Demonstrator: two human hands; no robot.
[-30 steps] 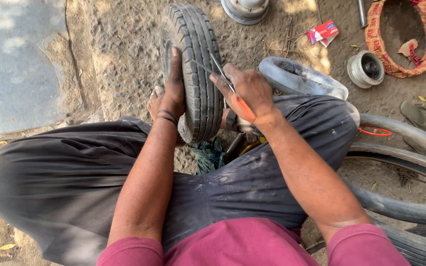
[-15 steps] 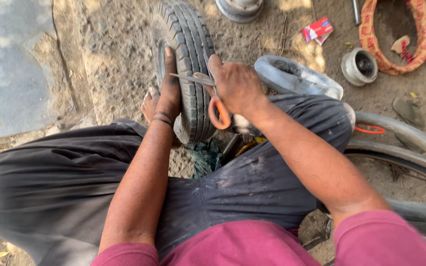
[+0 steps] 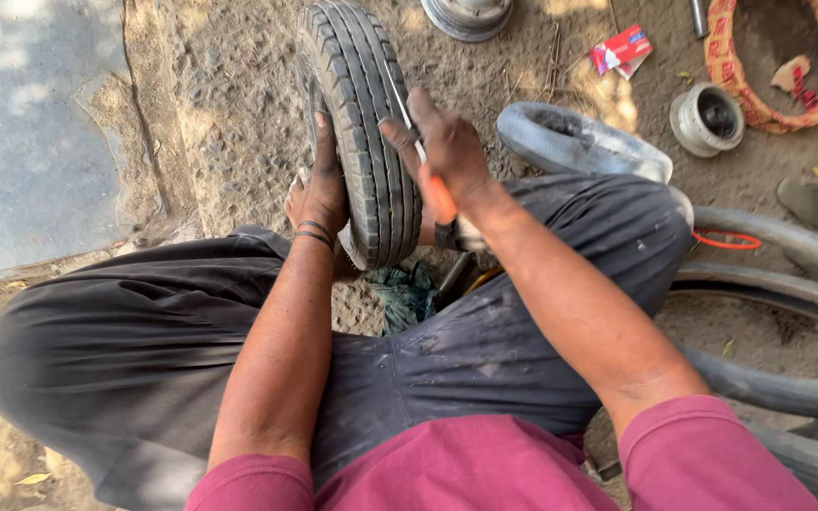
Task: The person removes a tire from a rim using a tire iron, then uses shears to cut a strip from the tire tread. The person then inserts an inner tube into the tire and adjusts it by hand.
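Step in hand: the person sat on the dirt ground (image 3: 239, 104) with a small ribbed tyre (image 3: 362, 123) upright between the knees; judged to be working scissors (image 3: 428, 175) along its right sidewall.
Left hand (image 3: 319, 185): fingers pressed flat on the tyre's left sidewall, steadying it.
Right hand (image 3: 447, 151): closed round the scissors' orange handle, thin blade laid against the tread edge.
Next move calls for: likely a firm left brace, blade tip kept clear of those fingers.
Edges: grey slab (image 3: 40, 132) by the ground's left edge; grey inner tube (image 3: 579, 142) just beside the right knee; large tyres (image 3: 788, 312) crowding the right edge.
Open room: bare dirt left of the tyre; metal hub (image 3: 707, 118) and orange coil (image 3: 778, 66) well apart, top right corner.
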